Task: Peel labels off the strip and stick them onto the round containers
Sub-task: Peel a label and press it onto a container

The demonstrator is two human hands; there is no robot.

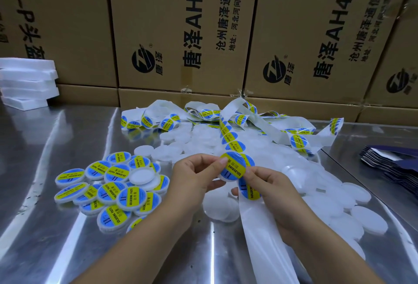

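Held thing: one round container (226,176), flat and white like a little plastic puck, up in the air over the middle of the surface (45,193).
Label: a round sticker (235,166), blue with a yellow band and black words, lying on top of that container.
Left hand: the left hand (199,175) pinches the container's left edge, thumb on the sticker, so its grip is narrow and full.
Right hand: the right hand (269,184) has its thumb on the sticker's right side and its fingers curled under; its grip is narrow on the container too.
Strip: one long, shiny white paper strip (228,134) twists and loops from the back of the surface down to the hands. One more sticker on it peeks out under the right thumb. Below that it is bare and runs under the right wrist.
Done pile: about twenty labelled containers (113,184) lie in a messy heap on the left, some half hidden. One plain white one sits on top of them.
Not done pile: plain containers (316,193), cloudy white, too many to count, spread behind and to the right of the hands.
Surface: shiny, smooth metal.
Behind: big brown cardboard boxes (181,34) with black print stand like a wall.
Back left: about five white foam blocks (27,82) in a stack.
Right edge: flat dark packets (389,163) fanned out.
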